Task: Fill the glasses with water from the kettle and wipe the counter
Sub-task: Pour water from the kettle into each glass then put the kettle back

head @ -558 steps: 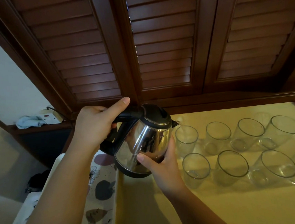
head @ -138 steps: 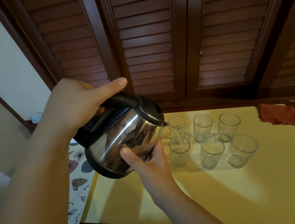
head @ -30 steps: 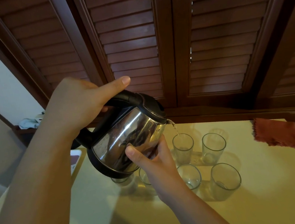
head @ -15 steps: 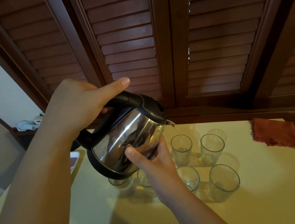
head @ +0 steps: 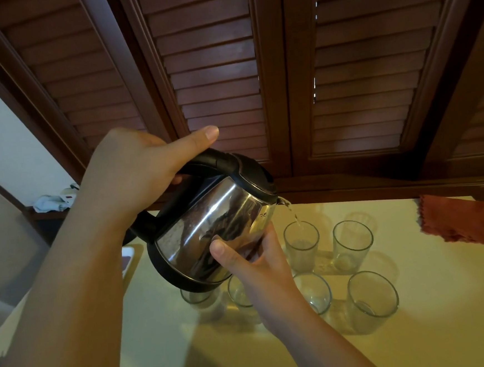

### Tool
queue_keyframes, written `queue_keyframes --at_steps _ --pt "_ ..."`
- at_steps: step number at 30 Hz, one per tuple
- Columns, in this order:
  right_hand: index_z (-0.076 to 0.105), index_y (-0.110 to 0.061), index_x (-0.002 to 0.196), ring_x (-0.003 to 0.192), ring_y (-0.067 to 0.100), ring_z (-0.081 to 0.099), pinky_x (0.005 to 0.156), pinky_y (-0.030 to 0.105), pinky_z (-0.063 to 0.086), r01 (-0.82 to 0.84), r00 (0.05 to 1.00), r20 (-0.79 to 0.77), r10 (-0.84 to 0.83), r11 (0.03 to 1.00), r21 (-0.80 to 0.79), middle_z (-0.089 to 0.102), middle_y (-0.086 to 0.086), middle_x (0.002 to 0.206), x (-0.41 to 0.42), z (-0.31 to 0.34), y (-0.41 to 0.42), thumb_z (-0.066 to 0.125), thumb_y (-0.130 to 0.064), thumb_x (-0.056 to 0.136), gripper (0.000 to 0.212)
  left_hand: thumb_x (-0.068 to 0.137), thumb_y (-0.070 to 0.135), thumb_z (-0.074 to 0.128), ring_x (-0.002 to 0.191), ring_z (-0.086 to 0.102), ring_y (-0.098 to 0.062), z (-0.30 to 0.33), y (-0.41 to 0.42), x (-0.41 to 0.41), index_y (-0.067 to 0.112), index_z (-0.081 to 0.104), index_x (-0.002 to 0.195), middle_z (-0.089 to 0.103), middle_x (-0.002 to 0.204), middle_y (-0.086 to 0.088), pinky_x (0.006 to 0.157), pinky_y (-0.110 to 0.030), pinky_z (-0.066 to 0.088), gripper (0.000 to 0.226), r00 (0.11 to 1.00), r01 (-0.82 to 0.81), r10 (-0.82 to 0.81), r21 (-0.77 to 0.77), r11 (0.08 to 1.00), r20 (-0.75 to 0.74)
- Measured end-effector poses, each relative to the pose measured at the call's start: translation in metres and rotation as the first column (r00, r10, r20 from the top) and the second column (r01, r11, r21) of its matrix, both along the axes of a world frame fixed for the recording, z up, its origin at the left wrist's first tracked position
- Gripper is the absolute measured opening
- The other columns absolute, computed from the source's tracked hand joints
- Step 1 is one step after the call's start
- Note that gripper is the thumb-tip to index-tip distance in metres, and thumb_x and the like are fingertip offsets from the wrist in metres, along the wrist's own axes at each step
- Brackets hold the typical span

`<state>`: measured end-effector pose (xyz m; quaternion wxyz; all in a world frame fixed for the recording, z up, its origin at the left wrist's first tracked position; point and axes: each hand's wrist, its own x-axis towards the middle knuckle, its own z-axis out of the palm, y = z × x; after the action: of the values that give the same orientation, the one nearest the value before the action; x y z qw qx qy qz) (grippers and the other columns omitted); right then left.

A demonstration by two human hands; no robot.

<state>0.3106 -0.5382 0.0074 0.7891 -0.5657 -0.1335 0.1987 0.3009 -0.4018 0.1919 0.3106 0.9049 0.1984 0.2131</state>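
Head view, looking down at a pale yellow counter (head: 421, 343) below dark wooden shutters (head: 214, 69). The left hand (head: 136, 174) is wrapped around the black handle of a shiny steel kettle (head: 212, 229), thumb stretched along the top. The right hand (head: 253, 266) cups the kettle's body from beneath, thumb and fingers curved against the metal. The kettle is tilted, spout toward 2 o'clock, and a thin stream of water falls into the back left glass (head: 301, 245), which looks only partly filled. At 3 o'clock from it stands a second back glass (head: 353, 245); nearer are two front glasses (head: 373, 300) (head: 313, 293), and two more (head: 197, 298) (head: 238, 296) sit half hidden under the kettle and wrist. How much water those hold cannot be told. A rust-red cloth (head: 464, 221) lies untouched at 3 o'clock on the counter. Filling appears midway; wiping is not yet begun.
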Motion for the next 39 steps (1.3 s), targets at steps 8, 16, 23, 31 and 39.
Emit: queue_keyframes --at_steps 8,16,23,31,39 --pt "0.056 -0.038 0.139 0.12 0.003 0.071 0.09 0.021 0.06 -0.009 1.0 -0.004 0.009 1.0 0.015 0.074 -0.013 0.13 -0.002 0.002 0.002 0.094 -0.054 0.06 0.089 0.072 0.084 0.067 0.067 0.07 -0.022 0.0 0.0 -0.002 0.01 0.075 0.065 0.07 0.06 -0.001 0.074 -0.041 0.053 0.074 1.0 -0.008 0.008 -0.014 1.0 0.009" --pt "0.055 -0.04 0.141 0.124 0.004 0.069 0.092 0.024 0.06 -0.017 1.0 -0.006 0.017 1.0 0.018 0.072 -0.013 0.133 -0.005 0.002 0.005 0.093 -0.057 0.061 0.091 0.074 0.084 0.066 0.063 0.067 -0.021 0.003 0.003 -0.006 0.014 0.073 0.062 0.068 0.055 0.002 0.074 -0.041 0.053 0.072 1.0 0.009 -0.009 0.007 1.0 0.001" --pt "0.056 -0.037 0.141 0.121 0.002 0.07 0.09 0.02 0.06 -0.009 1.0 0.001 0.009 1.0 0.023 0.074 -0.014 0.13 -0.007 0.001 0.008 0.094 -0.048 0.066 0.085 0.074 0.085 0.065 0.063 0.065 -0.019 0.0 0.009 -0.008 0.015 0.073 0.062 0.068 0.056 0.003 0.072 -0.038 0.049 0.072 1.0 0.022 -0.022 0.015 1.0 0.017" --pt "0.056 -0.038 0.14 0.121 0.002 0.07 0.09 0.02 0.06 -0.011 1.0 -0.014 0.011 1.0 0.023 0.075 -0.014 0.13 -0.011 0.0 0.008 0.093 -0.051 0.064 0.085 0.075 0.083 0.065 0.062 0.065 -0.021 0.0 0.009 -0.009 0.011 0.073 0.062 0.068 0.057 -0.003 0.075 -0.04 0.051 0.074 0.999 0.03 -0.031 0.026 0.999 0.013" --pt "0.057 -0.034 0.139 0.117 0.001 0.071 0.087 0.017 0.059 -0.012 1.0 -0.028 0.013 1.0 0.015 0.075 -0.015 0.126 -0.01 -0.001 0.008 0.093 -0.055 0.06 0.089 0.076 0.082 0.065 0.066 0.068 -0.027 -0.001 0.008 -0.009 0.008 0.072 0.064 0.068 0.059 -0.01 0.083 -0.05 0.055 0.075 0.999 0.038 -0.038 0.019 0.999 0.008"
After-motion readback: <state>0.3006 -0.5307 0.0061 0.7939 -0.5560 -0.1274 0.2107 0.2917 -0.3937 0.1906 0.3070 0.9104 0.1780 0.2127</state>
